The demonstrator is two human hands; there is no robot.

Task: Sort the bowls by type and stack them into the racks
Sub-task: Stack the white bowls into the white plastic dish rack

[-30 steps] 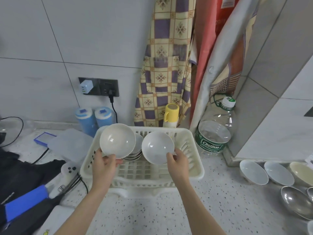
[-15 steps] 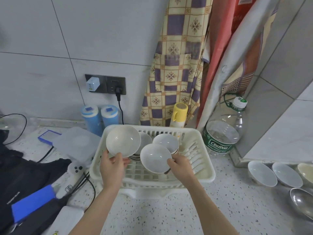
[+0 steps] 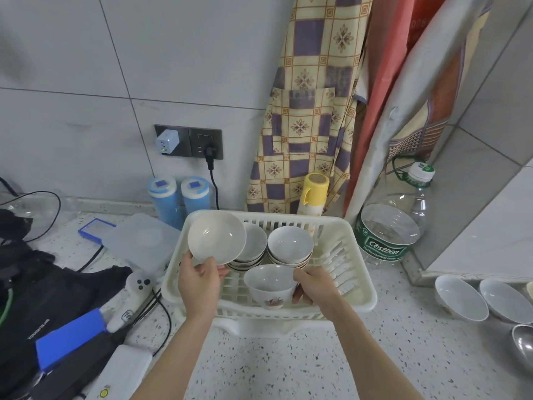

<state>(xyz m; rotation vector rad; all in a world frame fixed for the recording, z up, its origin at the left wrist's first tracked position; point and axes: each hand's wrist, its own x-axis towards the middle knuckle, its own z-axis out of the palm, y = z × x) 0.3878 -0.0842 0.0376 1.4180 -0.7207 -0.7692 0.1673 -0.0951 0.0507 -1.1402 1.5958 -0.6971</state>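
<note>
Lowering into the rack (image 3: 357, 287) since earlier: right-hand bowl (image 3: 269, 287).

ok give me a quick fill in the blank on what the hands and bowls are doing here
1. The left hand holds a cream bowl tilted above the ____ rack.
2. The right hand grips a ____ bowl.
3. Inside the rack stand ____ stacks of bowls.

Missing: white; patterned; two

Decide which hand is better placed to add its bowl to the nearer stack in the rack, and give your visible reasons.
Probably the right hand. Its patterned bowl sits upright just in front of the right stack of similar bowls. The left hand holds a tilted cream bowl above the left stack.
</note>
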